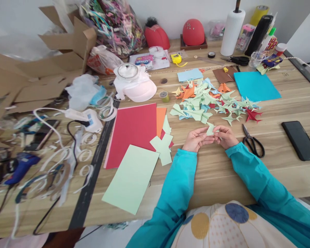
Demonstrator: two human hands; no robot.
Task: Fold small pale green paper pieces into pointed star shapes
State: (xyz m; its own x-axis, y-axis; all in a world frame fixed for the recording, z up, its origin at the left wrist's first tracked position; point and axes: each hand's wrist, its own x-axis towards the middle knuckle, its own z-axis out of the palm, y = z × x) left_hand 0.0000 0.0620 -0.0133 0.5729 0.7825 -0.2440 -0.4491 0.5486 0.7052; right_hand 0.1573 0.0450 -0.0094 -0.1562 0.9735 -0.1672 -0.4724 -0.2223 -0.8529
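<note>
Both of my hands pinch a small piece of folded pale green paper [210,129] just above the table. My left hand [195,138] grips its left side with thumb and fingers. From the right, my right hand [226,136] closes on its other side. Right behind them lies a heap of folded paper pieces [200,103], mostly pale green with some orange, blue and red. Black-handled scissors [253,141] rest to the right of my right hand. Cross-shaped green paper cutouts [164,148] lie left of my left hand.
A pale green sheet [131,179] and red sheets [136,131] lie on the left. A phone [301,140] is at far right, with a folded turquoise cloth [257,85] behind. Cables and a blue glue gun [23,167] crowd the left table, below a cardboard box [54,69].
</note>
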